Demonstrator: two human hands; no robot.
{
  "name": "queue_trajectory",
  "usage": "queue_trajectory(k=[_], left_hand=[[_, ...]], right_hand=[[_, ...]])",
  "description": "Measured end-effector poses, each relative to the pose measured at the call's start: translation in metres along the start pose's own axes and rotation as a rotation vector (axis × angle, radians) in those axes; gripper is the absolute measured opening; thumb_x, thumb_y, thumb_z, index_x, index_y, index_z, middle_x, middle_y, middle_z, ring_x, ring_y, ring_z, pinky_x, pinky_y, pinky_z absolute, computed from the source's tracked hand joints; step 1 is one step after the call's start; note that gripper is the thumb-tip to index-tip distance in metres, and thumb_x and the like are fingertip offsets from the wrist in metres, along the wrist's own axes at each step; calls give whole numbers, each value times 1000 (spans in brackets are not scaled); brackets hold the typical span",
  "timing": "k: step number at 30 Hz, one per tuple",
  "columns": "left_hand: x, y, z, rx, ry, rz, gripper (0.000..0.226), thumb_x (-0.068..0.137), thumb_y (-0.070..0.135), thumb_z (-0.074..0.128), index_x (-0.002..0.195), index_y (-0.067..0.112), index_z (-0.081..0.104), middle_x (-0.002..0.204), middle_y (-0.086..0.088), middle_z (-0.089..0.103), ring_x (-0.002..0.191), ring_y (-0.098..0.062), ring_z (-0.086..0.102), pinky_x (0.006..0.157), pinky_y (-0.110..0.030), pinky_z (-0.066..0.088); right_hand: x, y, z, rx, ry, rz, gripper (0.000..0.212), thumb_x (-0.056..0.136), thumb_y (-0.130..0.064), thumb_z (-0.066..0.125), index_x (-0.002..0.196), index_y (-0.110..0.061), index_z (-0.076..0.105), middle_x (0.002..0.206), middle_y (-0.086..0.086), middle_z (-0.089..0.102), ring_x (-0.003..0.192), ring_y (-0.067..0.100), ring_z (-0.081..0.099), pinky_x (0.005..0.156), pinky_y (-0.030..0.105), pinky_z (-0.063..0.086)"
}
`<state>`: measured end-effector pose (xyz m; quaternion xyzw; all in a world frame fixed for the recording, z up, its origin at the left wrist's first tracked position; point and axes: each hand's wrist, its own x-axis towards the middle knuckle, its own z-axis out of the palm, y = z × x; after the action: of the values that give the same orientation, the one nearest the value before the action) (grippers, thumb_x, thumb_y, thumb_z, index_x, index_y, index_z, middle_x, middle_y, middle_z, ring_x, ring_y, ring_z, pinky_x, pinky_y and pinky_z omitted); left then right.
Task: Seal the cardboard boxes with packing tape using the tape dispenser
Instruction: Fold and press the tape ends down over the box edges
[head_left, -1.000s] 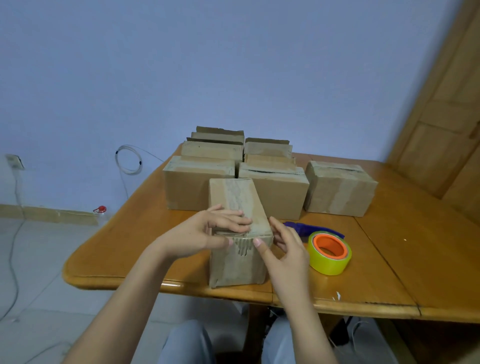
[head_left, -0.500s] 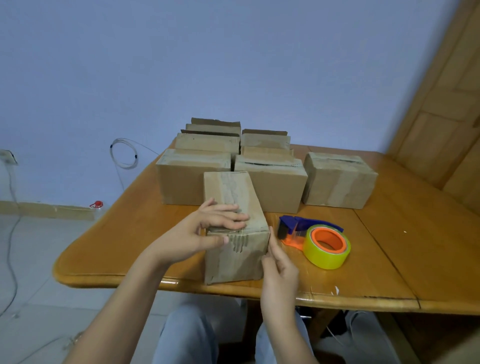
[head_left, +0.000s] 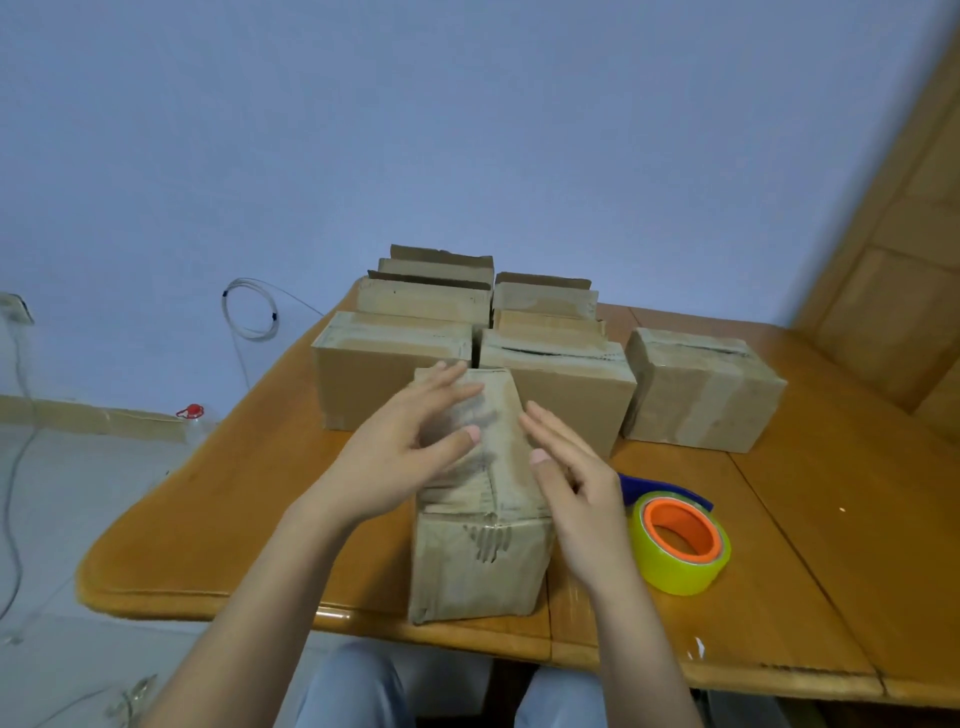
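The box (head_left: 480, 499) I work on stands at the near edge of the tabletop (head_left: 810, 525), abt the middle, its long side pointing away from me. Its top and front face already carry tape, wrinkled at the front corner. My left hand (head_left: 402, 457) lies flat over the left part of the top, fingers spread wide and holding nothing. My right hand (head_left: 574, 483) is at the right top edge, fingers straight and together, also holding nothing; I cannot tell if it touches the cardboard or only hovers.

I judge the step is pressing and smoothing the tape on this box, so this one is almost done.

Just right of the box lies the tape dispenser (head_left: 675, 540), w/ a yellow roll and orange core, a blue handle behind it. My right hand partly hides it. Behind the box, touching or nearly so, stand the other boxes (head_left: 556, 384) in rows toward the far edge; some have a gap still open on top. One more box (head_left: 701, 389) stands apart toward the right.

Next move, I think: push this box aside, pull an unsealed one near, then the right hand must take the dispenser by the handle. The left hand should hold the flaps closed.
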<state>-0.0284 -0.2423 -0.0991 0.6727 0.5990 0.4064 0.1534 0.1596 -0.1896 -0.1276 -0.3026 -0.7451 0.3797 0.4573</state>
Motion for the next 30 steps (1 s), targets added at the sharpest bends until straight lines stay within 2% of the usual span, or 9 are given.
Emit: queue_trajectory(k=[3,7,9,12,15,21,25,28,30], left_hand=[[9,-9,6,115,-132,-75,83,73,78,40,147,42,29,158,19,4,144,4,-9,119,-31,-2],[11,-13,13,49,-240,-83,89,67,81,45,145,40,36,156,25,14,142,9,-8,117,-29,5],[13,-13,14,29,-261,-66,86,68,79,48,144,40,38,155,27,17,141,12,-7,115,-25,6],[16,-14,18,-5,-288,-41,83,70,77,52,142,40,41,154,29,18,139,15,-5,114,-24,6],[19,-13,18,-19,-328,-43,82,70,76,54,142,40,41,153,32,18,139,16,-4,113,-24,8],[26,-11,17,40,-364,-53,87,66,80,51,143,40,40,153,31,18,140,15,-4,112,-22,6],[25,-10,16,74,-372,-59,87,66,81,48,143,42,39,153,31,17,140,14,-5,114,-24,7],[26,-10,14,117,-382,-61,86,64,81,48,142,44,39,154,29,16,141,12,-5,116,-28,6],[26,-10,13,122,-392,-62,87,64,81,48,142,44,38,155,28,16,141,12,-5,117,-30,6]], right_hand=[[4,3,3,2,-254,35,54,83,-70,41,130,-44,49,148,-30,28,141,-9,9,110,15,13],[0,1,0,-40,-329,81,75,76,-83,31,135,-39,47,148,-33,25,139,-12,-1,103,12,10],[-4,0,-3,-129,-320,58,68,82,-77,31,136,-38,46,148,-35,24,139,-13,-3,104,12,11],[-9,-4,-8,-215,-326,46,39,99,-41,40,138,-40,42,148,-36,20,137,-15,-8,99,2,12],[-9,-6,-12,-266,-325,47,41,100,-25,45,138,-40,42,148,-35,20,137,-14,-8,89,-10,8],[-5,-6,-11,-254,-290,63,44,97,-16,47,135,-38,47,147,-34,24,138,-14,-4,87,-11,12],[-5,-9,-13,-270,-270,37,38,97,-27,47,131,-42,48,144,-33,32,138,-13,7,106,11,14],[-3,-11,-44,-165,-3,9,33,91,-40,46,121,-50,54,129,-26,55,115,-13,47,98,21,37],[0,-8,-77,-248,152,-1,38,93,-23,53,120,-50,54,125,-24,58,107,-14,50,91,15,38]])
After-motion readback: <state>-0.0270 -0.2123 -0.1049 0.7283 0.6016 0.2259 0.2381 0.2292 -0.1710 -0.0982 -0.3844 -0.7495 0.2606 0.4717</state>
